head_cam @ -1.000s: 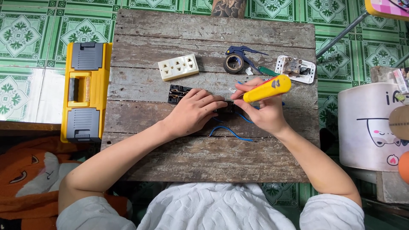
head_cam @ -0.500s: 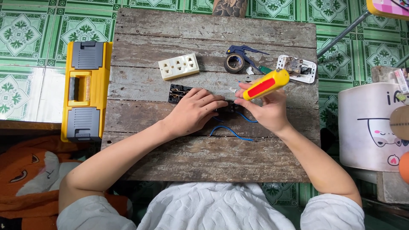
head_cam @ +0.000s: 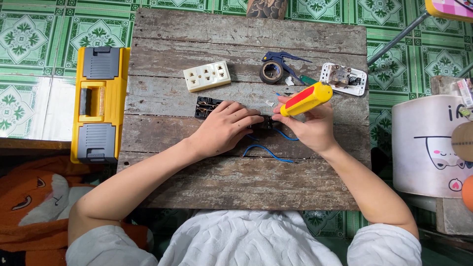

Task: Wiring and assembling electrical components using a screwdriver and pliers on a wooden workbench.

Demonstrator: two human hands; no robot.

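My left hand (head_cam: 224, 128) lies flat over a black socket base (head_cam: 206, 106) on the wooden table (head_cam: 246, 182) and presses it down. My right hand (head_cam: 308, 128) grips a yellow and red screwdriver (head_cam: 305, 99), its tip pointed down at the black part between my hands. A blue wire (head_cam: 268, 150) curls out from under my hands toward me.
A white triple socket cover (head_cam: 207, 76), a roll of black tape (head_cam: 271, 72), blue pliers (head_cam: 286, 58) and a white opened switch plate (head_cam: 343, 79) lie at the table's far side. A yellow toolbox (head_cam: 100, 103) stands to the left. A white container (head_cam: 433, 148) stands to the right.
The screwdriver handle has turned in my right hand, showing more of its red side, and tilted slightly. My left hand stays on the black part.
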